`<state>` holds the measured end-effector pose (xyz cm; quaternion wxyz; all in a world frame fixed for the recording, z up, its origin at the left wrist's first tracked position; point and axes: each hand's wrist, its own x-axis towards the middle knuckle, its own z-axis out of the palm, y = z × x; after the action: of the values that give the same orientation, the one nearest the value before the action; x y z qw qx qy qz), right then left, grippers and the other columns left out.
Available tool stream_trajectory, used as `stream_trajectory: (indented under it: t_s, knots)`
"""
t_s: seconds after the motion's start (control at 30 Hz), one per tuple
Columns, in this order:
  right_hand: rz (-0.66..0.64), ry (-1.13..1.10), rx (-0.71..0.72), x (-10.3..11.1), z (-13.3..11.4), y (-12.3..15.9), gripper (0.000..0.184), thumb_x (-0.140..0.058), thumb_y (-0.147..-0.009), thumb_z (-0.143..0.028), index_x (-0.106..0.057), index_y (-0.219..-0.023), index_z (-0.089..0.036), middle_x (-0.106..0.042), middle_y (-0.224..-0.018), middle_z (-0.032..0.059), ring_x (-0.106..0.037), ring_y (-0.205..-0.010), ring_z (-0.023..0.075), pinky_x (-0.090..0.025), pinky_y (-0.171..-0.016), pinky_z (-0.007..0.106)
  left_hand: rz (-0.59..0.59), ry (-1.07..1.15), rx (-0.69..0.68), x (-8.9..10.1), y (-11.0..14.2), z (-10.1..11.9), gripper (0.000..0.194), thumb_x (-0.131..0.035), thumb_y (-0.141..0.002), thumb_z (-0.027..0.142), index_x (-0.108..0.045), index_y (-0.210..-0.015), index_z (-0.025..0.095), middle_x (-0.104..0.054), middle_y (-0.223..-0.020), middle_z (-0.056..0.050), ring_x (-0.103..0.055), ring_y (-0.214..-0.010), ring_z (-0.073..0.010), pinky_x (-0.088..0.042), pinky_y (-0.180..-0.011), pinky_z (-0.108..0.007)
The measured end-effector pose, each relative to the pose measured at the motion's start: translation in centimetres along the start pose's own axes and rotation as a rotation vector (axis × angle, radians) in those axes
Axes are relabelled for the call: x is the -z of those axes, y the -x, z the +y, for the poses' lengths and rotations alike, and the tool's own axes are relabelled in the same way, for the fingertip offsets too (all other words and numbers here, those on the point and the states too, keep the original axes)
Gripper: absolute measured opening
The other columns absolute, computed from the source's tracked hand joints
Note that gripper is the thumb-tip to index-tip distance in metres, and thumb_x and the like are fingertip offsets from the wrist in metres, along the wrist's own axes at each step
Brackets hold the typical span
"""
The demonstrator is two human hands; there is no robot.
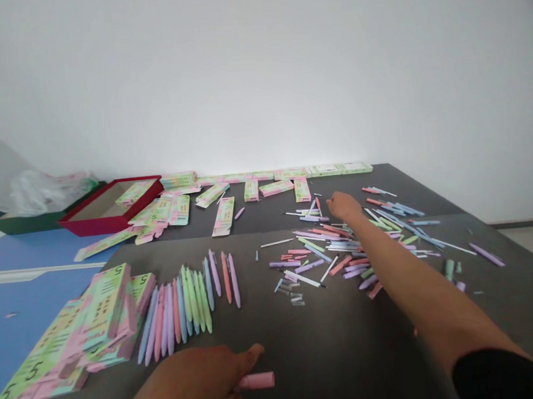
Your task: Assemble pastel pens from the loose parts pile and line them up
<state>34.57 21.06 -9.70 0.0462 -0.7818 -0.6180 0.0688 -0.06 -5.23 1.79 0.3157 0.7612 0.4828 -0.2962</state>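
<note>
My left hand (202, 383), low in the frame, is closed around a pink pen barrel (258, 381), its end sticking out to the right past the thumb. My right hand (344, 207) reaches far forward over the back of a heap of loose pen parts (339, 243). Its fingers are curled downward, and what they pinch, if anything, is hidden behind the hand. Pink, purple, green and blue barrels lie mixed with white refills in the heap. Left of the heap is a row of assembled pens (178, 311) in the same pastel colours.
Stacked pen boxes (100, 317) lie at the left. A red box lid (106, 218) and a green tray (23, 221) with clear plastic bags stand behind. Several cartons (224, 216) are scattered along the back by the wall. Small clear pieces (296, 298) lie before the heap.
</note>
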Motion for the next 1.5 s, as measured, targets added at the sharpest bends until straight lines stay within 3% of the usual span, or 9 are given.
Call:
stream_trajectory:
  t_s: [0.17, 0.33, 0.53, 0.7, 0.83, 0.93, 1.03, 1.23, 1.5]
  knots:
    - [-0.048, -0.074, -0.019, -1.2, -2.8, -3.6, 0.049, -0.043, -0.092, -0.042, -0.069, -0.107, -0.004, -0.065, -0.111, 0.0266, -0.062, -0.106, 0.0291, -0.047, -0.084, 0.034, 0.045, 0.012, 0.046, 0.0, 0.7, -0.1, 0.073, -0.056, -0.069, 0.025, -0.043, -0.14, 0.034, -0.073, -0.099, -0.01, -0.068, -0.089, -0.0354, -0.051, -0.067, -0.042]
    - [-0.06, -0.158, -0.032, -2.3, -2.9, -4.4, 0.038, -0.049, -0.09, -0.031, -0.068, -0.107, -0.003, -0.062, -0.116, 0.028, -0.058, -0.113, 0.0308, -0.044, -0.09, 0.037, 0.065, 0.02, 0.057, -0.6, 0.3, -0.9, 0.072, -0.056, -0.07, 0.027, -0.043, -0.14, 0.034, -0.073, -0.1, -0.01, -0.068, -0.088, -0.0341, -0.051, -0.068, -0.04]
    - [-0.03, -0.373, -0.086, 0.3, -1.8, -3.9, 0.03, -0.054, -0.084, -0.024, -0.069, -0.087, 0.001, -0.066, -0.095, 0.0298, -0.061, -0.105, 0.035, -0.045, -0.081, 0.037, 0.053, 0.018, 0.03, -0.8, 0.0, -1.0, 0.07, -0.056, -0.071, 0.027, -0.044, -0.14, 0.033, -0.073, -0.096, -0.009, -0.068, -0.085, -0.0322, -0.05, -0.067, -0.038]
    - [-0.09, -0.767, 0.031, 2.1, -3.3, 1.1, 0.019, -0.043, -0.086, -0.018, -0.06, -0.089, -0.011, -0.063, -0.067, 0.0068, -0.061, -0.062, 0.0149, -0.047, -0.06, 0.025, 0.05, 0.005, 0.003, -1.2, 0.1, -1.1, 0.07, -0.058, -0.07, 0.026, -0.046, -0.138, 0.034, -0.073, -0.098, -0.009, -0.068, -0.089, -0.0332, -0.049, -0.066, -0.037]
    - [-0.165, -1.057, 0.182, 1.0, -5.9, 8.2, 0.01, -0.05, -0.083, -0.025, -0.053, -0.091, -0.019, -0.057, -0.067, -0.0027, -0.054, -0.056, 0.0085, -0.048, -0.059, 0.021, 0.069, -0.021, -0.037, -1.5, 0.0, -1.0, 0.069, -0.059, -0.069, 0.026, -0.047, -0.137, 0.036, -0.074, -0.094, -0.008, -0.069, -0.085, -0.0338, -0.049, -0.063, -0.037]
    - [-0.427, -1.583, 0.286, -0.3, -7.5, 12.8, 0.019, -0.062, -0.075, -0.028, -0.052, -0.088, -0.02, -0.053, -0.063, -0.005, -0.051, -0.052, 0.0093, -0.046, -0.051, 0.022, 0.079, -0.024, -0.082, -1.5, 0.0, -0.5, 0.07, -0.057, -0.07, 0.024, -0.046, -0.137, 0.036, -0.075, -0.09, -0.005, -0.069, -0.084, -0.0323, -0.049, -0.064, -0.036]
    - [-0.619, -1.855, 0.21, -1.4, -8.2, 15.5, 0.021, -0.064, -0.07, -0.024, -0.05, -0.086, -0.021, -0.052, -0.06, -0.0062, -0.054, -0.052, 0.0115, -0.048, -0.052, 0.026, 0.079, -0.035, -0.106, -1.6, 0.3, 0.0, 0.069, -0.056, -0.07, 0.024, -0.046, -0.138, 0.035, -0.075, -0.09, -0.005, -0.069, -0.084, -0.0318, -0.049, -0.063, -0.035]
    - [-0.768, -2.039, 0.156, -2.6, -8.3, 17.4, 0.013, -0.058, -0.069, -0.015, -0.052, -0.08, -0.019, -0.054, -0.064, -0.0032, -0.041, -0.045, 0.0071, -0.03, -0.041, 0.018, 0.09, -0.056, -0.093, -1.6, 0.5, 0.3, 0.067, -0.055, -0.07, 0.026, -0.049, -0.136, 0.031, -0.074, -0.089, -0.006, -0.069, -0.081, -0.0285, -0.049, -0.063, -0.032]
    - [-0.736, -2.005, 0.351, -2.9, -9.4, 20.1, 0.039, -0.055, -0.084, -0.056, -0.05, -0.113, -0.03, -0.052, -0.06, -0.0069, -0.019, -0.04, 0.0053, -0.015, -0.04, 0.017, 0.055, -0.035, -0.096, -1.1, -0.1, 0.5, 0.069, -0.058, -0.071, 0.026, -0.046, -0.137, 0.038, -0.075, -0.09, -0.006, -0.069, -0.083, -0.0317, -0.049, -0.063, -0.036]
